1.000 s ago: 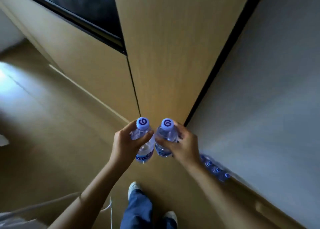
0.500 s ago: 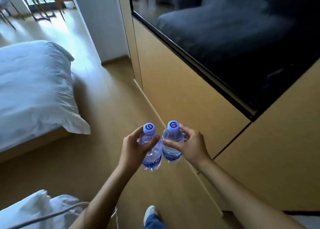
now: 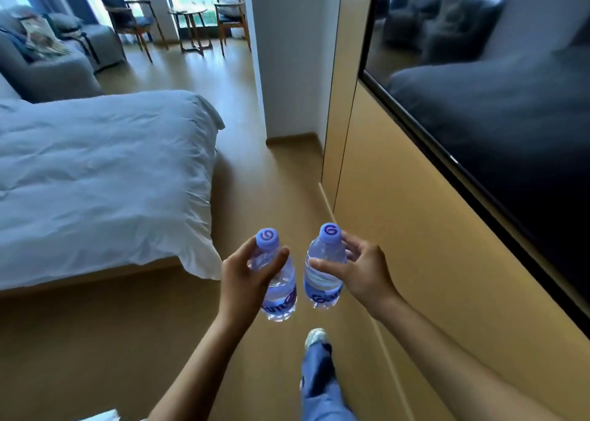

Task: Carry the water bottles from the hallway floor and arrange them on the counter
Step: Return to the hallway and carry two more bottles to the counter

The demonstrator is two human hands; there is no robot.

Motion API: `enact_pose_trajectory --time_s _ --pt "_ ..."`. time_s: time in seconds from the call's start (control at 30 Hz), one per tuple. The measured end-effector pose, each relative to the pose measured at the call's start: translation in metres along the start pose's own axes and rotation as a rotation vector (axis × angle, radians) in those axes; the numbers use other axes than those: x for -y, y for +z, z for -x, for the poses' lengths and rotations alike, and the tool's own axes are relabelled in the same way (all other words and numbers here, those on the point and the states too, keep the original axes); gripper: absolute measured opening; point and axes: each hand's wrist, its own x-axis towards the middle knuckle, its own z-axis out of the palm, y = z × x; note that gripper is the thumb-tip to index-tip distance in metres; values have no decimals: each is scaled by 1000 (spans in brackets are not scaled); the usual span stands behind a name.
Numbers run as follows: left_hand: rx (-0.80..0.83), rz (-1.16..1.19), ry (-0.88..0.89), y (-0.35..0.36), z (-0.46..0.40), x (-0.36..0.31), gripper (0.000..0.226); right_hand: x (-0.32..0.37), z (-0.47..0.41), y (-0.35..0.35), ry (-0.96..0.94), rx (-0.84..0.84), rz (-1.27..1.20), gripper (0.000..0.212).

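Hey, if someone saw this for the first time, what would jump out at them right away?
Front and centre, two clear water bottles with purple caps are held upright side by side: the left bottle in the left hand, the right bottle in the right hand. To the left lies a bed with a white duvet, and a big dark screen fills the wall on the right.

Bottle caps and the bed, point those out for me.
Left bottle cap (image 3: 267, 238), head view, top face.
Right bottle cap (image 3: 330, 232), head view, top face.
Bed (image 3: 95, 171), head view, white duvet.
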Motion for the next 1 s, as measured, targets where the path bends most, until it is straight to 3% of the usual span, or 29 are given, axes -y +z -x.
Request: enact_pose_trajectory --time_s 0.43,0.67,1.0 --pt "-107 -9 36 26 -298 48 17 71 -306 38 -100 141 56 73" --pt "-167 -32 -25 16 -444 107 23 90 -460 83 -75 161 54 66" --pt "-76 -26 8 -27 -699 175 18 136 -699 182 -67 114 46 66"
